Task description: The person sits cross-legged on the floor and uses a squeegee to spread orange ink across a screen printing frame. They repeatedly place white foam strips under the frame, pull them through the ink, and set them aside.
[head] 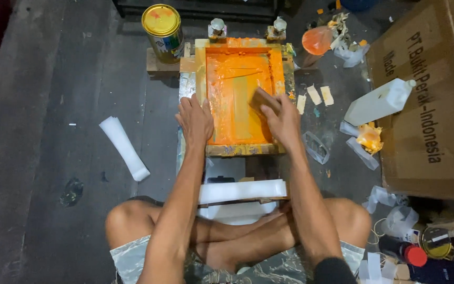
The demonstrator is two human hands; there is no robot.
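Head view. Person is sitting cross-legged on a dark floor, both forearms reaching forward over the knees.

Right hand: fingers are curling closed around a small brown wooden squeegee block, gripping it from above. The block is pressing against the orange-inked mesh near the right inner side of the printing frame. Wrist is bending slightly inward, arm nearly straight.

Left hand: lying open and flat, fingers together and extended, palm down on the left wooden rail of the frame, touching it. It is holding nothing. Arm is running straight out from the left knee.

The frame is sitting directly ahead of the person on the floor, its mesh covered in orange ink, two clamps holding its far edge.

A yellow-lidded tin can is standing just beyond the frame's far left corner. A white plastic jug is lying to the right, beside a large cardboard box. A white folded strip is lying on the floor well to the left. A white stack of sheets is resting between the frame and the person's legs.
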